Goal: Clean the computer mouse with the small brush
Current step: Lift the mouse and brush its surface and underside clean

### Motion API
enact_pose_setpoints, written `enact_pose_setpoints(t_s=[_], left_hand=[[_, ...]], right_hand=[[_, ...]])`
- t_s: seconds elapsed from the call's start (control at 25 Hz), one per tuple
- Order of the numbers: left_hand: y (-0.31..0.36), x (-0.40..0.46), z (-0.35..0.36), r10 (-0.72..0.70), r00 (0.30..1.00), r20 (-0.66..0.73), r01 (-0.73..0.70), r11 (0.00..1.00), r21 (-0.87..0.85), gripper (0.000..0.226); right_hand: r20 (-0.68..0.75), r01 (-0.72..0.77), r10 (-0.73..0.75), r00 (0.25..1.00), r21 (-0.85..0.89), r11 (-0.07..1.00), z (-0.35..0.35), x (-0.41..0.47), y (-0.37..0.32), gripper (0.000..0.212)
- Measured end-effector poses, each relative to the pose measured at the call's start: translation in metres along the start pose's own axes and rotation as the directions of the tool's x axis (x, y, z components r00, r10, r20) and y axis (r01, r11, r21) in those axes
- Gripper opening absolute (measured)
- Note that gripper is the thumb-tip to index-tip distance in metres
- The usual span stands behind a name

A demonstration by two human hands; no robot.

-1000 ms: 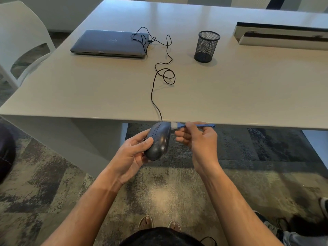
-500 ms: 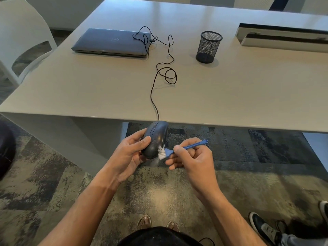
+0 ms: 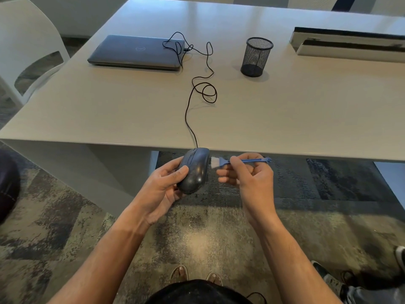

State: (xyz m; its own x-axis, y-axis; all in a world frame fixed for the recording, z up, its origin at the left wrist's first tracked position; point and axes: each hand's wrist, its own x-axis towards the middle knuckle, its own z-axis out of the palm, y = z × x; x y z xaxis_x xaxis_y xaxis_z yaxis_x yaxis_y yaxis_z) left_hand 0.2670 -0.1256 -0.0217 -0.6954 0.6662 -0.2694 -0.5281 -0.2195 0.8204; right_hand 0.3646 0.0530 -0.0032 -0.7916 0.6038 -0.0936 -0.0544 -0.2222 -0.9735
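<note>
Dark glossy corded mouse (image 3: 194,170) cradled in left hand (image 3: 163,187), side exposed for small blue white-bristled brush (image 3: 230,161) pinched in right hand (image 3: 249,178).

Office, laptop (image 3: 137,51), mesh pen cup (image 3: 256,57), carpet (image 3: 219,238)

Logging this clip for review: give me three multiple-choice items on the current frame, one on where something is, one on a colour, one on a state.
1. Where is the mouse?
A. On the table
B. In the left hand, below the table edge
C. In the mesh cup

2. What colour is the brush handle?
A. Blue
B. Red
C. Green

3. How is the laptop?
A. Open
B. Closed
C. Standing on edge

Answers:
1. B: the left hand grips it in front of the table.
2. A: a blue stem shows in the right hand.
3. B: its lid lies flat.
</note>
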Motion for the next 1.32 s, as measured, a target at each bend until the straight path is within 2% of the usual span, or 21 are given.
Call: enact_pose_setpoints(t_s=[0.16, 0.36, 0.48, 0.56, 0.68, 0.84, 0.92, 1.04, 1.12, 1.24, 1.32], left_hand=[[0.0, 0.0, 0.001, 0.0, 1.0, 0.025, 0.0, 1.0, 0.004, 0.041], [0.002, -0.002, -0.007, 0.011, 1.0, 0.0, -0.011, 1.0, 0.001, 0.048], [0.001, -0.002, -0.009, 0.015, 1.0, -0.009, -0.015, 1.0, 0.0, 0.05], [0.0, -0.001, -0.01, 0.013, 1.0, -0.021, -0.013, 1.0, 0.01, 0.049], [-0.002, -0.002, -0.011, 0.011, 1.0, -0.024, -0.01, 1.0, 0.01, 0.046], [-0.002, -0.005, -0.007, 0.006, 1.0, 0.017, -0.006, 1.0, 0.025, 0.047], [-0.002, -0.006, -0.003, -0.001, 1.0, 0.022, 0.001, 1.0, 0.001, 0.05], [0.0, -0.006, -0.002, -0.003, 0.999, 0.033, 0.005, 0.998, -0.055, 0.057], [0.001, -0.006, -0.003, 0.0, 0.999, 0.039, 0.003, 0.997, -0.073, 0.054], [0.0, -0.006, -0.007, 0.002, 1.0, 0.031, -0.001, 0.998, -0.056, 0.049], [-0.001, -0.005, -0.009, 0.005, 0.999, 0.031, -0.003, 0.999, -0.041, 0.046]], right_hand=[[-0.01, -0.064, 0.065, 0.998, 0.033, 0.997, 0.007, 0.007, 0.003, 0.014], [0.165, -0.045, 0.036, 0.986, 0.049, 0.998, 0.006, -0.018, 0.01, 0.008], [0.237, -0.048, 0.033, 0.971, 0.059, 0.997, 0.007, -0.03, 0.012, 0.022], [0.257, -0.038, 0.024, 0.966, 0.052, 0.998, 0.004, -0.034, 0.013, 0.016], [0.224, -0.015, 0.002, 0.975, 0.056, 0.998, -0.001, -0.031, 0.009, 0.008], [-0.013, -0.02, 0.021, 1.0, 0.041, 0.999, -0.001, -0.004, 0.002, 0.016], [-0.086, -0.038, 0.041, 0.995, 0.036, 0.999, 0.004, 0.011, 0.0, 0.021], [-0.062, -0.041, 0.043, 0.997, 0.033, 0.999, 0.012, 0.016, 0.002, 0.022], [-0.008, -0.059, 0.059, 0.998, 0.06, 0.997, 0.017, 0.009, 0.005, 0.021], [0.07, -0.074, 0.067, 0.995, 0.091, 0.993, 0.022, -0.006, 0.009, 0.03], [0.111, -0.061, 0.051, 0.992, 0.092, 0.994, 0.024, -0.016, 0.01, 0.019]])
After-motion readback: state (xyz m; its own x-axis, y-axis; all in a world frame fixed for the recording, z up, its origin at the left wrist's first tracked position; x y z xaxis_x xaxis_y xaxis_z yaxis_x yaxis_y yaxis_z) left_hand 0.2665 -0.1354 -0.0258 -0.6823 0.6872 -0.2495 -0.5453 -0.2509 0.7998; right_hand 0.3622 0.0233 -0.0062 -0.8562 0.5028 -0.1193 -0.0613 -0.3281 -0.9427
